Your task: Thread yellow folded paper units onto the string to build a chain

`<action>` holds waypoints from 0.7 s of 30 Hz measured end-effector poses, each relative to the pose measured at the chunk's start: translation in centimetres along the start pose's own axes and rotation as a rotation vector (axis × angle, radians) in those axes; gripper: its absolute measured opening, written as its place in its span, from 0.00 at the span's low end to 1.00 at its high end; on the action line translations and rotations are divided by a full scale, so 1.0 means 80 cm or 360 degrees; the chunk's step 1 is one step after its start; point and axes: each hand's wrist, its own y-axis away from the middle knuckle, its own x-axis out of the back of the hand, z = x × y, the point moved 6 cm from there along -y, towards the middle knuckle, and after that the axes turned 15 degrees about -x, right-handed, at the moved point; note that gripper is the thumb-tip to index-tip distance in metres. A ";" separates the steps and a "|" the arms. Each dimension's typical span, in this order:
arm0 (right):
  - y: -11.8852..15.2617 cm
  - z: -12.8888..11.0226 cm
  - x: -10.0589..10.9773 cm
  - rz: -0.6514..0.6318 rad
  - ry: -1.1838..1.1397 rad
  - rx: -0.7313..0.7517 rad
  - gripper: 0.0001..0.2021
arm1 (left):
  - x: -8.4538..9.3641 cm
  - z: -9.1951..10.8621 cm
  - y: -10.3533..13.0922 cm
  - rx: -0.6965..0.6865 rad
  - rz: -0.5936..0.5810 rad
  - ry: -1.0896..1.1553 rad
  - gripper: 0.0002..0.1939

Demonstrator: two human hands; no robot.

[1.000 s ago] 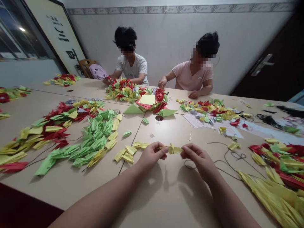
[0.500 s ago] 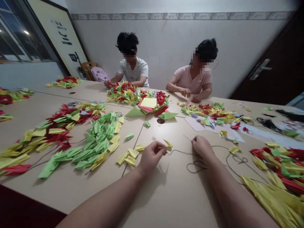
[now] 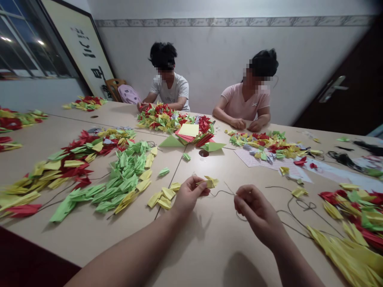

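Note:
My left hand [image 3: 190,194] pinches a yellow folded paper crane [image 3: 212,182] between thumb and fingers, just above the table. Across from it, my right hand [image 3: 257,215] is closed on a thin needle [image 3: 229,188], whose tip points up and left, apart from the crane. A dark cord [image 3: 220,191] runs between the two hands, and more cord [image 3: 291,217] lies in loops right of my right hand. Beside my left wrist are several loose yellow folded papers [image 3: 164,196]. Further left lies a row of green folded papers [image 3: 125,179] edged with yellow ones.
Red, yellow and green paper strings [image 3: 68,163] lie at left, with another pile [image 3: 365,207] at right. Square paper sheets [image 3: 188,130] sit mid-table near a round hole [image 3: 204,153]. Two people [image 3: 170,89] sit opposite; printed sheets [image 3: 269,163] lie before the right one.
My right hand has come nearer and turned, its fingers now curled toward my left hand with the needle. The crane has tilted slightly in my left hand. The view has shifted a little.

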 end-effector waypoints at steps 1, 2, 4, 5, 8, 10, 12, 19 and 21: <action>0.006 -0.002 -0.007 -0.0033 0.0011 -0.0001 0.06 | -0.001 -0.001 0.000 0.0014 -0.0009 0.0021 0.15; 0.010 -0.003 -0.012 -0.0062 0.0026 -0.0002 0.06 | -0.001 -0.001 0.000 0.0024 -0.0017 0.0043 0.15; 0.012 -0.003 -0.019 -0.0121 0.0035 -0.0004 0.05 | -0.001 -0.001 -0.001 0.0034 -0.0028 0.0079 0.15; 0.012 -0.002 -0.021 -0.0144 0.0026 -0.0006 0.05 | -0.001 -0.001 -0.001 0.0036 -0.0035 0.0092 0.15; 0.009 0.002 -0.022 -0.0178 -0.0025 -0.0028 0.06 | -0.001 0.001 -0.002 0.0031 -0.0042 0.0100 0.15; 0.009 0.003 -0.020 -0.0183 -0.0064 -0.0042 0.06 | -0.002 0.001 -0.002 0.0030 -0.0037 0.0096 0.15; 0.010 0.003 -0.018 -0.0180 -0.0090 -0.0050 0.06 | -0.001 0.001 -0.001 0.0031 -0.0027 0.0093 0.15; 0.011 0.002 -0.018 -0.0184 -0.0106 -0.0073 0.06 | -0.002 0.002 -0.001 0.0032 -0.0024 0.0093 0.15; 0.010 0.003 -0.019 -0.0194 -0.0100 -0.0082 0.06 | -0.002 0.002 0.000 0.0037 -0.0022 0.0091 0.15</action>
